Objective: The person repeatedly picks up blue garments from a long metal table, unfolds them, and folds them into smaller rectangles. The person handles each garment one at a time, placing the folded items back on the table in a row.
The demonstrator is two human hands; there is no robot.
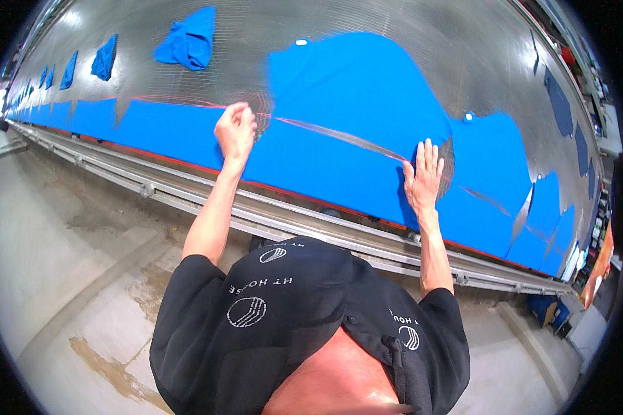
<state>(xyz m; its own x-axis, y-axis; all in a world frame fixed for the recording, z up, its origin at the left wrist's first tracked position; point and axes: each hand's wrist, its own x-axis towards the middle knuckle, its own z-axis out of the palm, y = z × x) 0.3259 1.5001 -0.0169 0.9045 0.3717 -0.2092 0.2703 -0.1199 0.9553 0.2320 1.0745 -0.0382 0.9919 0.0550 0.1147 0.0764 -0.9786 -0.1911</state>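
Note:
Blue fabric panels lie flat along the long grey table (249, 34). My left hand (235, 135) has its fingers curled in a pinch at the upper edge of the near blue strip (318, 166); what is between the fingertips is too small to make out. My right hand (424, 176) lies open, fingers stretched, on the blue fabric at the right end of a thin gap between the near strip and a larger curved panel (353, 83). Another curved blue panel (491, 159) lies to its right. Thin red lines show along the cut edges.
Bunched blue cloths (185, 40) sit in a row on the table's far side toward the left, and darker blue pieces (559, 100) at the right. A metal rail (118, 164) runs along the front, above a concrete floor (62, 277). Bins (550, 311) stand at the lower right.

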